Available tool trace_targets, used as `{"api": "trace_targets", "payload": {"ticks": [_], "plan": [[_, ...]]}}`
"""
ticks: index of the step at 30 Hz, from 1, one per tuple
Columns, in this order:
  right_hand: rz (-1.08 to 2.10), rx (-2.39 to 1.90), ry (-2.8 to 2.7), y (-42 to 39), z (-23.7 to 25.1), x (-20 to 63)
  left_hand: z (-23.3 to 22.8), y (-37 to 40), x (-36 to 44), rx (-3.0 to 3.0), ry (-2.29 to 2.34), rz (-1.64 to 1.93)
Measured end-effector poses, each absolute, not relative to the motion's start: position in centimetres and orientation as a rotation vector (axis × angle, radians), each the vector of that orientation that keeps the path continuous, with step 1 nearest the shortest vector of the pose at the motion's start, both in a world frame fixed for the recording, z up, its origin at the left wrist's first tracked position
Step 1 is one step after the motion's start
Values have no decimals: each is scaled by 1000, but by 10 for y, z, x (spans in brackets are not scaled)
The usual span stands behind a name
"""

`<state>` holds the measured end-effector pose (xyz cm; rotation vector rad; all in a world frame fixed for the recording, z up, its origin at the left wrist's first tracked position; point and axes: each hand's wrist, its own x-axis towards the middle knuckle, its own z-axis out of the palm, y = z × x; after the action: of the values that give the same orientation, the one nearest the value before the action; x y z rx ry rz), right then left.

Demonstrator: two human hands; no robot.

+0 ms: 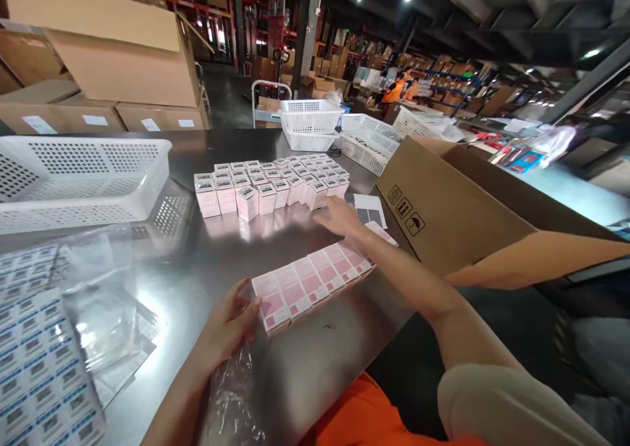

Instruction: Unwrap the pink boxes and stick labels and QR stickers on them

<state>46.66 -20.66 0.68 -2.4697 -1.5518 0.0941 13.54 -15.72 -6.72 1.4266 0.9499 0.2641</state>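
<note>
A row of small pink-and-white boxes (311, 279) lies side by side on the metal table. At the row's near left end, my left hand (229, 321) curls its fingers and presses its thumb to the end box; clear plastic film (233, 400) hangs below that hand. Further back stands a cluster of similar upright boxes (266, 197) with printed labels on their tops. My right hand (340, 218) reaches over the row to the cluster's front right corner, its fingers stretched and apart beside a box. My right forearm partly covers the row's far end.
A large open carton (443, 216) stands on the right. White baskets (83, 180) are at the left and white crates (310, 118) behind. Label sheets (39, 374) and clear bags (105, 302) lie at left. A white-and-grey card (371, 206) lies by the carton.
</note>
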Motion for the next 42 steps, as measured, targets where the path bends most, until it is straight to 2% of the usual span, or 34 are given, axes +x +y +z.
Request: {"api": "trace_targets", "payload": {"ticks": [4, 10, 17, 21, 27, 32, 36, 39, 42], "plan": [[156, -2766, -1133, -238, 13, 532, -72, -153, 135, 1314, 968, 233], [229, -2833, -949, -255, 12, 577, -90, -152, 135, 1253, 972, 293], [-77, -2794, -922, -215, 20, 580, -75, -163, 137, 1233, 976, 355], [-265, -2634, -1162, -169, 24, 549, -74, -167, 143, 1204, 901, 345], [-278, -2533, -1308, -125, 17, 494, -72, -160, 138, 1298, 991, 396], [-303, -2258, -1394, -150, 14, 450, -49, -148, 123, 1361, 1060, 664], [-304, -1900, -1541, -186, -6, 371, -37, -155, 120, 1253, 881, 554], [-195, -1606, -1732, -212, -25, 305, -38, -166, 126, 1357, 773, 708], [-36, -1165, -1869, -231, -31, 273, -39, -166, 125, 1502, 914, 933]]}}
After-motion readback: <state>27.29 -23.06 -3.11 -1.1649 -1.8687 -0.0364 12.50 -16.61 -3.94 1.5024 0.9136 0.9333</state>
